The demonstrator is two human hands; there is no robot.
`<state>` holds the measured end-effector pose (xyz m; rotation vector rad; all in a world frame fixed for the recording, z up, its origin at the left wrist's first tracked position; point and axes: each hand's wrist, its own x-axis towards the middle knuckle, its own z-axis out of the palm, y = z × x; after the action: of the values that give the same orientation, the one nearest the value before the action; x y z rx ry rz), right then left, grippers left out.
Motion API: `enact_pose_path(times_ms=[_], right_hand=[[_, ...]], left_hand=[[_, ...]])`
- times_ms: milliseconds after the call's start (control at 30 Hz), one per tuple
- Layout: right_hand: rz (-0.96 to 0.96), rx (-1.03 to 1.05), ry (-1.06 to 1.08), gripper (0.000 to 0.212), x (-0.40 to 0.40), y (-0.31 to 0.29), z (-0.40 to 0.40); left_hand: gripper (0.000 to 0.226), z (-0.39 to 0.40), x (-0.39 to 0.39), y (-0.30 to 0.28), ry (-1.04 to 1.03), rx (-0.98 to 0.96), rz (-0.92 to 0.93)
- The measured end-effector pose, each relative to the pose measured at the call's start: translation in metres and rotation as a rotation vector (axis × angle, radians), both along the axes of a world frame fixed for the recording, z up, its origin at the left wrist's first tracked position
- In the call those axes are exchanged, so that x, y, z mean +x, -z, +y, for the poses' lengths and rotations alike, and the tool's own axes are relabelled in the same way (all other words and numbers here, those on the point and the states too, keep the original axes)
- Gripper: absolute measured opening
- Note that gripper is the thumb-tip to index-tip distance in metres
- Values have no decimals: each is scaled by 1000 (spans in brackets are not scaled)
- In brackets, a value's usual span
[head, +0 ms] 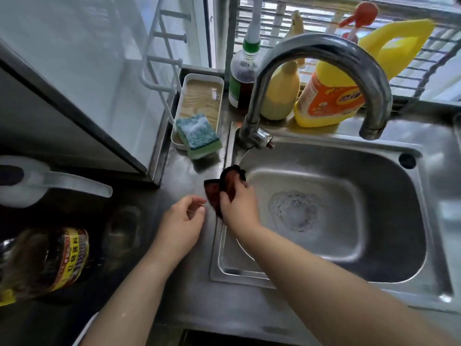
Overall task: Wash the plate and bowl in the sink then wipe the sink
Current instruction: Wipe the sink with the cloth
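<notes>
While suds sit over the drain, the stainless steel sink basin (389,221) holds no plate or bowl in view. Right hand (237,208) grips a dark brown-red cloth (225,188) at the basin's 9 o'clock rim. Left hand (183,218), at the cloth's 8 o'clock, hangs loosely curled and holds nothing. Risk: the cloth smears foam rather than clearing it.

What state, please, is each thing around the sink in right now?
Cloth: crumpled, gripped by right hand at sink rim.
Left hand: loosely curled, empty.
Sink: foam over drain, no dishes.
Tap: off.
Sponge: foamy, overhanging tray.
</notes>
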<state>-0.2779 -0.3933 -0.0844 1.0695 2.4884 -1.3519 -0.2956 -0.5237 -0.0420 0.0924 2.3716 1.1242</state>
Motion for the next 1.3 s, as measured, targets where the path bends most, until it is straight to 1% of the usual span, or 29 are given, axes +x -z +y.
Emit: enact_pose_path(times_ms=[100,167,267,333,367,467,567,733,800,833,933,1000,1033,1100,1133,1167,1200,1233,1300], right_hand=[[35,-27,100,52,-37,2,18],[59,-53,123,48,-45,2,25],[117,-106,51,45,-8,3,15],[161,-154,64,46,16,5,7],[180,-167,89,47,15,9,10],[201,-205,178,48,-14,12,33],[258,-279,248,45,-36,12,49],[352,-218,200,38,-27,22,64],[349,-195,221,36,-23,30,73],[333,-224,296,35,-21,35,79],[340,-422,635,29,-8,39,114],[368,-510,730,25,12,34,146],[403,-603,762,26,23,30,162],[460,-866,815,32,44,17,184],[446,-956,816,35,52,13,190],[387,-985,778,37,56,12,190],[298,-969,692,38,57,11,186],[194,-912,561,37,58,10,177],[-28,-732,214,32,62,6,146]], left_hand=[[17,5,-3,5,9,-12,-18],[16,7,-2,8,8,-28,-10],[20,11,3,10,25,-73,17],[24,18,7,12,5,-66,23],[26,23,9,12,-6,-52,25],[31,37,13,12,-25,-23,30],[31,43,14,13,-71,-4,12],[26,43,23,20,-107,-15,4],[24,44,28,23,-129,-11,29],[24,45,29,23,-141,-10,47],[24,51,33,22,-187,-47,118],[24,55,34,19,-201,-76,161],[23,58,34,17,-205,-75,177],[23,65,34,12,-217,-54,191],[22,69,35,9,-227,-39,185],[23,73,35,7,-233,-26,183],[23,77,35,5,-235,-19,191],[23,79,36,5,-237,-17,204],[23,78,35,3,-248,-8,211]])
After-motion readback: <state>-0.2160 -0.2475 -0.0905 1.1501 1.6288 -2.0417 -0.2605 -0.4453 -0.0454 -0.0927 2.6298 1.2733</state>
